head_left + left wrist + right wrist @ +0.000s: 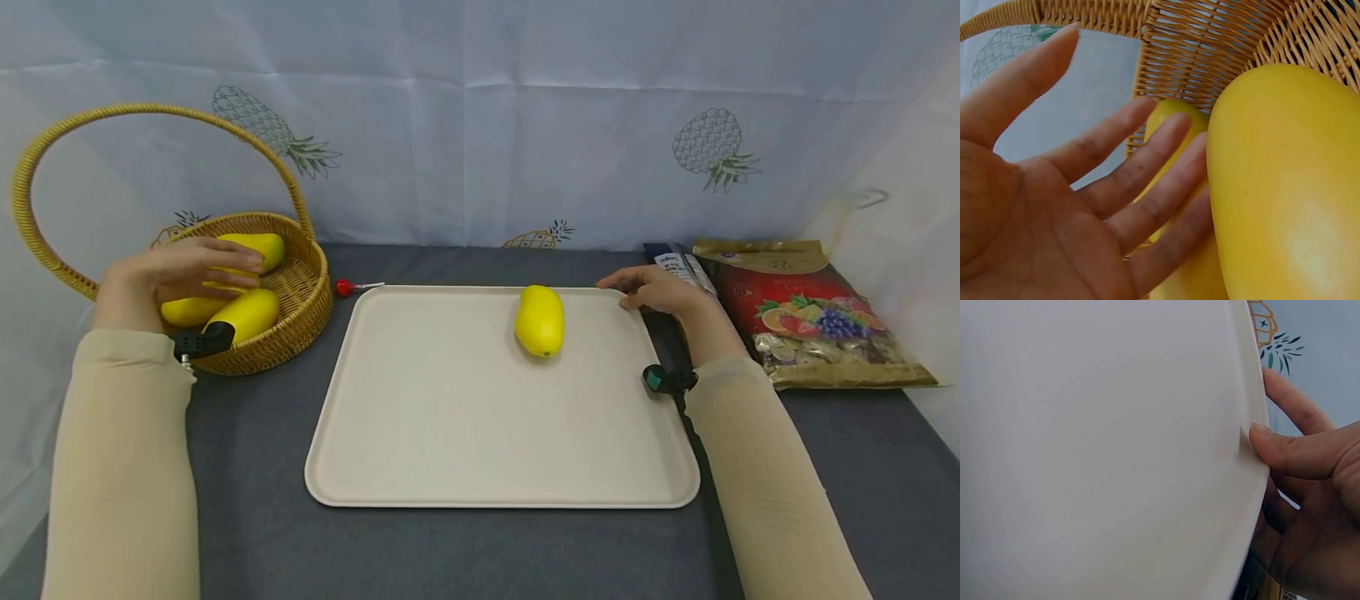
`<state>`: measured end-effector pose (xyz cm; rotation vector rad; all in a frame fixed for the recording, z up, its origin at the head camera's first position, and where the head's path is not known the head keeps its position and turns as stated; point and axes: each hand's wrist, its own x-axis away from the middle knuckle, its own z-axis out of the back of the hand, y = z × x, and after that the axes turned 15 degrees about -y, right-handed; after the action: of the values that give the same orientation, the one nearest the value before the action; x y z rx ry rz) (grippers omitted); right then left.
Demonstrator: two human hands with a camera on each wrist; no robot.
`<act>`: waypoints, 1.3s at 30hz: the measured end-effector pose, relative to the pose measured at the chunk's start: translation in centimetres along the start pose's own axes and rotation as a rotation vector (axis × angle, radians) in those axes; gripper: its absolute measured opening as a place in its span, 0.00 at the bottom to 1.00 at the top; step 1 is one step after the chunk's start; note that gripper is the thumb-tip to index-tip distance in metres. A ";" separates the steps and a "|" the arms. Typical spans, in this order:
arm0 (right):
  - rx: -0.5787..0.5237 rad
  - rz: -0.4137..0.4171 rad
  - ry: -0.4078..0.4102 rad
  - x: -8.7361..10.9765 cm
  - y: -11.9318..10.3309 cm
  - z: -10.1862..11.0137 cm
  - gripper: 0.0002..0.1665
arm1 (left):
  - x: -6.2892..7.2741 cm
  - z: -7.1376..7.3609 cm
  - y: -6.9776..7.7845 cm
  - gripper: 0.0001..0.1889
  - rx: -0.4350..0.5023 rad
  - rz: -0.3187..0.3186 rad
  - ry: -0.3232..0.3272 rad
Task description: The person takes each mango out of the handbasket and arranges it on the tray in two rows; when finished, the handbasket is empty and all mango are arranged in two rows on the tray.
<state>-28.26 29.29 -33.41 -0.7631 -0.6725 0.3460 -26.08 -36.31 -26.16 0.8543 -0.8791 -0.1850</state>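
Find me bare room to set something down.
Bare: tray, left of its yellow fruit; grey cloth along the tray's near edge. Crowded: wicker basket, with more fruit and left hand; tray's far-right corner, held by right hand.

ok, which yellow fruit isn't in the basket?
The yellow fruit lying alone on the pale tray, toward its far edge. The other three visible are in the wicker basket by the left hand.

Covered, cropped, unreadable
The left hand [193, 271] partly hides yellow oval fruits [251, 313]; the right wrist view crops the cream rectangular tray [1122, 450]; print on the dark blue packet [681, 267] is illegibly small.
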 end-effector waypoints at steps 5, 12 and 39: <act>0.013 -0.004 0.001 0.0 -0.1 -0.1 0.28 | 0.0 -0.2 -0.7 0.35 -0.066 0.027 -0.057; 0.015 -0.001 0.004 0.0 0.0 0.0 0.28 | 0.2 -0.4 -1.1 0.37 -0.133 0.033 -0.072; 0.007 0.009 0.004 -0.2 0.2 0.0 0.28 | -0.7 -0.1 -1.2 0.50 -0.035 0.182 -0.408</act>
<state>-28.44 29.34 -33.64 -0.7606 -0.6641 0.3547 -26.22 -36.74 -27.50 0.7095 -1.3255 -0.2183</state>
